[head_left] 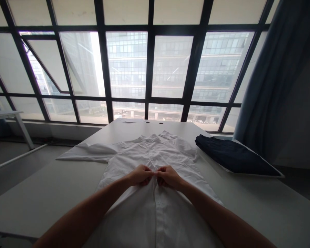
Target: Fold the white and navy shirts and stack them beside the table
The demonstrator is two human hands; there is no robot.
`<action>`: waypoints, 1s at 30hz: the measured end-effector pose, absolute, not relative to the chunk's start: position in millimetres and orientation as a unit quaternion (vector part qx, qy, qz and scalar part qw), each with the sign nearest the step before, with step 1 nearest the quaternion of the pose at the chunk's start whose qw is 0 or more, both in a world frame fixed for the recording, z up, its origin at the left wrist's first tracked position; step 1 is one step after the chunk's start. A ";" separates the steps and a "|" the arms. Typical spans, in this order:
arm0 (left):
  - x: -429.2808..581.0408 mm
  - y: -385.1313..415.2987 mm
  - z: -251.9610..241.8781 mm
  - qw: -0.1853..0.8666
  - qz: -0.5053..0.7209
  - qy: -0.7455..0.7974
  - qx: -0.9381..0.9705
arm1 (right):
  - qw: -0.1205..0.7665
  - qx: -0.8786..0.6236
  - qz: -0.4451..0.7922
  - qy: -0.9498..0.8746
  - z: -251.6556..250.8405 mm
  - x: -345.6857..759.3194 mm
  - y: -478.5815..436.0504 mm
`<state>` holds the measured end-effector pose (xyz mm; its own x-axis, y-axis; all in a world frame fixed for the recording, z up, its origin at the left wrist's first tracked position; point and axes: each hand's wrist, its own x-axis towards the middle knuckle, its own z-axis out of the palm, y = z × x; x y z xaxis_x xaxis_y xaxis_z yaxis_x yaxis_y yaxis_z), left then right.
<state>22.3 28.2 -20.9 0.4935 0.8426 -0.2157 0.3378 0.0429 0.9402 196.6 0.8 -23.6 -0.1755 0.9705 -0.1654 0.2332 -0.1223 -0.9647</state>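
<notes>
A white button-up shirt (134, 210) lies spread front side up on the table, its collar (152, 137) toward the window and one sleeve (88, 151) stretched out to the left. My left hand (142, 174) pinches the shirt's front edge near the middle of the chest. Right beside it, my right hand (167, 177) pinches the opposite front edge, and the fingertips of both hands meet at the placket. The cloth is lifted slightly between them. Any button under the fingers is hidden. Below the hands the placket (159, 213) runs down toward me.
A folded dark navy garment (232, 155) rests on a pale board or sheet at the table's right side. The white table (41, 186) extends to the window wall. A blue curtain (263, 86) hangs at right. Another white table (5, 114) stands at far left.
</notes>
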 end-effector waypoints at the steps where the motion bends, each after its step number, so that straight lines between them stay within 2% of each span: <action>1: 22.3 27.3 -19.9 0.564 0.222 0.453 0.654 | 0.362 -0.535 0.530 -0.549 -23.4 196.2 0.2; 8: 22.9 22.6 -13.9 0.575 0.212 0.458 0.644 | 0.339 -0.500 0.606 -0.517 -18.9 199.8 -3.1; 23: 25.0 20.1 -14.8 0.564 0.221 0.468 0.644 | 0.325 -0.532 0.513 -0.590 -24.8 193.3 0.0; 30: 25.1 20.0 -13.5 0.597 0.220 0.464 0.616 | 0.324 -0.535 0.491 -0.607 -26.3 193.7 0.4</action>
<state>25.1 20.0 -13.5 0.4727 0.8347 -0.2825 0.3090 0.1432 0.9402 193.7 0.4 -26.3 -0.2174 0.9670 -0.1327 0.3319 -0.0546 -0.9417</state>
